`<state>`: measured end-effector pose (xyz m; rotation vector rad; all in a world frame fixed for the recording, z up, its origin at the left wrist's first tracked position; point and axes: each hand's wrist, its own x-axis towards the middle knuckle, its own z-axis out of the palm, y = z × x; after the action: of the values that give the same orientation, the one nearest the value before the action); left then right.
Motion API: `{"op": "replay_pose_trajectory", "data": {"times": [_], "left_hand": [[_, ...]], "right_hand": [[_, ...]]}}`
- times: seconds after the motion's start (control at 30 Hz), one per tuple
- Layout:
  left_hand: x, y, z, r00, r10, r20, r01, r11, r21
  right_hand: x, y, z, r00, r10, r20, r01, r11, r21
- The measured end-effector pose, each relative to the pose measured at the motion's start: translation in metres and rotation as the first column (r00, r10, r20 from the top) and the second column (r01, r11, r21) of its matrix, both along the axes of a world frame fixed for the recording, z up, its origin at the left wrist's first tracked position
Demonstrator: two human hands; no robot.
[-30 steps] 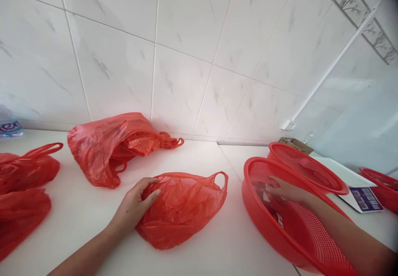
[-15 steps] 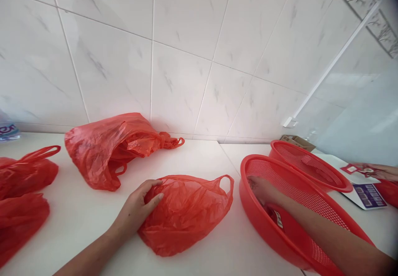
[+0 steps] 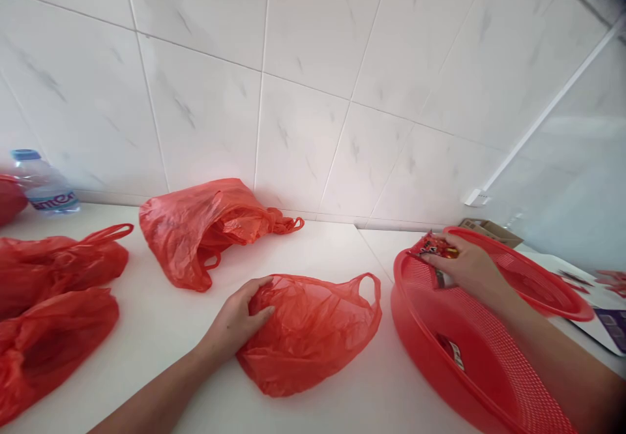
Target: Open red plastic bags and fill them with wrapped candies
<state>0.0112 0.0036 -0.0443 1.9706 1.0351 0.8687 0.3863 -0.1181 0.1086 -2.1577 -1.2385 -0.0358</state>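
Observation:
My left hand [image 3: 238,320] grips the left edge of a thin red plastic bag [image 3: 317,349], thumb inside the mouth and fingers outside. The bag stands open on the white table, one handle loop up on its right. My right hand [image 3: 468,266] pinches some small red printed packets [image 3: 426,245] over the far rim of a red mesh basket [image 3: 411,317]. Another small wrapped packet [image 3: 456,354] lies on the basket floor.
A tied red bag [image 3: 195,225] lies by the tiled wall; more red bags [image 3: 63,336] and a water bottle [image 3: 46,186] are at left. Behind the basket stand a second red basket [image 3: 580,300] and a cardboard box [image 3: 496,231]. Another person's hand [image 3: 613,281] shows at the right edge.
My right hand has risen from inside the basket to its far rim, with packets now showing in its fingers. My left hand keeps its hold on the bag. The view has shifted left.

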Motion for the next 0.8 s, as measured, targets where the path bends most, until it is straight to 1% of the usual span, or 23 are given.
{"op": "replay_pose_trajectory", "data": {"times": [0.03,0.07,0.1,0.13,0.17,0.2,0.23,0.27,0.3,0.37,0.4,0.43,0.47,0.5,0.53,0.57,0.6,0.63,0.67,0.7,0.73,0.77,0.8], "left_hand": [[0.0,0.0,0.0,1.0,0.0,-0.001,0.0,1.0,0.004],[0.0,-0.001,0.001,1.0,0.001,-0.002,-0.001,1.0,0.011],[0.0,-0.001,0.001,1.0,0.001,-0.002,-0.001,1.0,0.019],[0.0,-0.002,0.002,1.0,-0.001,0.0,0.001,1.0,0.025],[0.0,-0.002,0.002,1.0,-0.005,0.003,0.005,1.0,0.031],[0.0,-0.002,0.002,1.0,-0.011,0.008,0.011,0.999,0.035],[0.0,-0.002,0.001,1.0,-0.021,0.013,0.021,0.999,0.037],[0.0,-0.002,0.0,0.999,-0.031,0.019,0.031,0.999,0.039],[-0.001,-0.001,-0.001,0.999,-0.042,0.024,0.041,0.998,0.041],[-0.001,0.0,-0.002,0.998,-0.059,0.035,0.057,0.997,0.049],[-0.001,0.0,-0.002,0.997,-0.065,0.041,0.062,0.997,0.053],[-0.001,0.0,-0.002,0.996,-0.068,0.05,0.065,0.996,0.055],[-0.001,0.0,-0.001,0.996,-0.07,0.059,0.067,0.996,0.051],[-0.001,0.0,-0.001,0.995,-0.071,0.068,0.068,0.997,0.038],[0.0,-0.001,0.0,0.995,-0.07,0.076,0.069,0.997,0.016],[0.0,-0.001,0.001,0.994,-0.07,0.082,0.071,0.997,-0.009],[0.0,-0.001,0.001,0.994,-0.069,0.088,0.072,0.997,-0.032],[0.0,-0.001,0.001,0.993,-0.069,0.092,0.073,0.996,-0.046],[0.001,-0.001,0.001,0.993,-0.068,0.093,0.073,0.996,-0.052],[0.001,-0.001,0.001,0.994,-0.064,0.092,0.069,0.996,-0.051],[0.001,-0.001,0.0,0.994,-0.06,0.087,0.065,0.997,-0.049],[0.0,-0.001,0.0,0.996,-0.055,0.077,0.059,0.997,-0.052],[0.0,0.0,0.0,0.997,-0.049,0.063,0.053,0.997,-0.059]], "right_hand": [[-0.018,-0.001,0.009,0.998,0.054,-0.023,-0.053,0.998,0.032],[-0.039,-0.002,0.016,0.983,0.171,-0.065,-0.168,0.984,0.056],[-0.062,-0.002,0.02,0.946,0.314,-0.086,-0.309,0.949,0.07],[-0.086,-0.002,0.02,0.886,0.454,-0.093,-0.45,0.891,0.058],[-0.109,0.0,0.016,0.813,0.573,-0.102,-0.575,0.818,0.013],[-0.13,0.003,0.01,0.736,0.669,-0.104,-0.676,0.735,-0.051],[-0.148,0.009,0.0,0.655,0.751,-0.087,-0.754,0.641,-0.142],[-0.161,0.015,-0.012,0.598,0.801,-0.038,-0.789,0.579,-0.203],[-0.171,0.023,-0.024,0.55,0.835,0.021,-0.803,0.535,-0.261],[-0.18,0.04,-0.046,0.467,0.877,0.116,-0.81,0.476,-0.343],[-0.181,0.047,-0.053,0.426,0.894,0.141,-0.813,0.446,-0.373],[-0.179,0.053,-0.055,0.393,0.907,0.15,-0.817,0.42,-0.395],[-0.175,0.055,-0.054,0.376,0.915,0.149,-0.821,0.403,-0.404],[-0.171,0.055,-0.048,0.382,0.913,0.144,-0.824,0.406,-0.395],[-0.165,0.052,-0.04,0.422,0.896,0.139,-0.818,0.442,-0.368],[-0.158,0.046,-0.029,0.494,0.859,0.137,-0.796,0.51,-0.327],[-0.149,0.039,-0.017,0.587,0.798,0.136,-0.752,0.6,-0.273],[-0.138,0.03,-0.007,0.697,0.702,0.146,-0.67,0.71,-0.217],[-0.125,0.021,0.002,0.793,0.588,0.16,-0.565,0.807,-0.17],[-0.11,0.011,0.008,0.869,0.465,0.171,-0.446,0.884,-0.138],[-0.094,0.002,0.01,0.914,0.362,0.183,-0.339,0.93,-0.144],[-0.076,-0.008,0.009,0.937,0.295,0.186,-0.261,0.947,-0.185],[-0.058,-0.017,0.005,0.95,0.255,0.181,-0.21,0.949,-0.234]]}}
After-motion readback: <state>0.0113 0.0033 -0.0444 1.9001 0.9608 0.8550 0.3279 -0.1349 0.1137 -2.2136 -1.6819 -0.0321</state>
